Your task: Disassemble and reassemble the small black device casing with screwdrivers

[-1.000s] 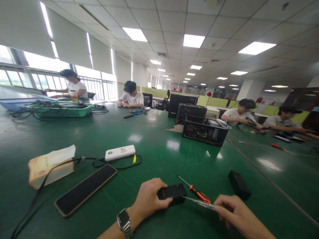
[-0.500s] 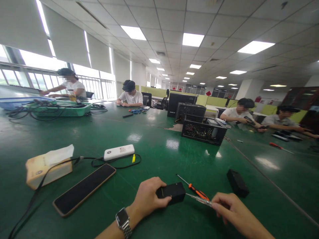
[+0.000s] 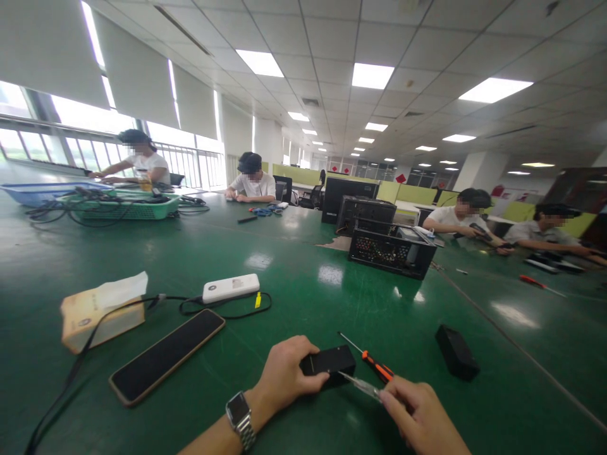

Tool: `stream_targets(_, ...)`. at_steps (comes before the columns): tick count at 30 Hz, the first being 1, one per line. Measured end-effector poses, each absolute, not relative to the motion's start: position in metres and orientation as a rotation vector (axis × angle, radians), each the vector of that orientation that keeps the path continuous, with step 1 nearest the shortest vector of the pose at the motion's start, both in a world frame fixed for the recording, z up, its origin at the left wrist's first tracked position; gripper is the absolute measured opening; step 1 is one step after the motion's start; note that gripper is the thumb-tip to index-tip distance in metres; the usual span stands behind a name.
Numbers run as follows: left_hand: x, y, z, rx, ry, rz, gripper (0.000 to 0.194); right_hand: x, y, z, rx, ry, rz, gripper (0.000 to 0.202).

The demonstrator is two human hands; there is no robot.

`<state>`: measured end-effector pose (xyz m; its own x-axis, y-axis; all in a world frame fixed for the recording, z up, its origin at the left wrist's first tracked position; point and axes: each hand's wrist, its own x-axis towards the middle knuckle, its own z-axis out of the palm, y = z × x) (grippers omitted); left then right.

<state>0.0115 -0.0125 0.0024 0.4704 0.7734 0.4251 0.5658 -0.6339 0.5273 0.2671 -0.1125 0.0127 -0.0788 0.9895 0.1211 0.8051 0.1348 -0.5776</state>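
My left hand (image 3: 290,368), a metal-banded watch (image 3: 238,412) on its wrist, grips a small black box (image 3: 332,363) by its left end, thumb in front and fingers behind. In my right hand (image 3: 417,411) is a slim clear-handled screwdriver (image 3: 364,386), pinched by the handle. Its thin tip meets the near face of the black box close to the right end; whether it sits in a screw is too small to tell. Just behind lies an orange-and-black screwdriver (image 3: 376,366), its handle end partly covered by my right hand. A similar black box (image 3: 456,352) rests farther right.
Left on the green table (image 3: 294,278) are a phone (image 3: 168,355), a tissue pack (image 3: 102,316) and a white power bank (image 3: 231,287) with a black cable. An opened computer case (image 3: 391,253) and a green basket (image 3: 128,210) of cables stand farther back. Several people sit around.
My right hand has moved left and slightly down, taking the clear-handled screwdriver's tip from the box's right end to its near face. The whole view has shifted slightly; my left hand keeps its hold.
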Motion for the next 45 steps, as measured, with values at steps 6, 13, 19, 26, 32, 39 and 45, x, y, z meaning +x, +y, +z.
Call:
stream_targets(6, 0.011, -0.015, 0.003, 2.377, 1.178, 0.93, 0.024, 0.268, -0.117, 0.005, -1.82, -1.958, 0.158, 0.039)
stream_targets(13, 0.011, -0.015, 0.001, 2.377, 1.175, 0.902, 0.026, 0.267, -0.115, -0.002, -1.858, -1.884, 0.435, 0.039)
stream_targets(19, 0.013, -0.017, 0.005, 2.353, 1.195, 0.888, 0.027, 0.254, -0.109, -0.009, -1.649, -1.848, 0.7, 0.043)
stream_targets(26, 0.014, -0.017, 0.002, 2.348, 1.212, 0.892, 0.027, 0.233, -0.101, -0.007, -1.596, -1.827, 0.662, 0.042)
stream_targets(32, 0.015, -0.018, 0.003, 2.363, 1.208, 0.889, 0.03, 0.231, -0.099, -0.014, -1.582, -1.861, 0.707, 0.04)
stream_targets(39, 0.013, -0.021, 0.007, 2.49, 1.2, 0.84, 0.032, 0.232, -0.1, -0.017, -1.602, -1.816, 0.732, 0.038)
stream_targets(45, 0.013, -0.021, 0.006, 2.473, 1.169, 0.788, 0.034, 0.235, -0.094, -0.011, -1.585, -1.727, 0.732, 0.045)
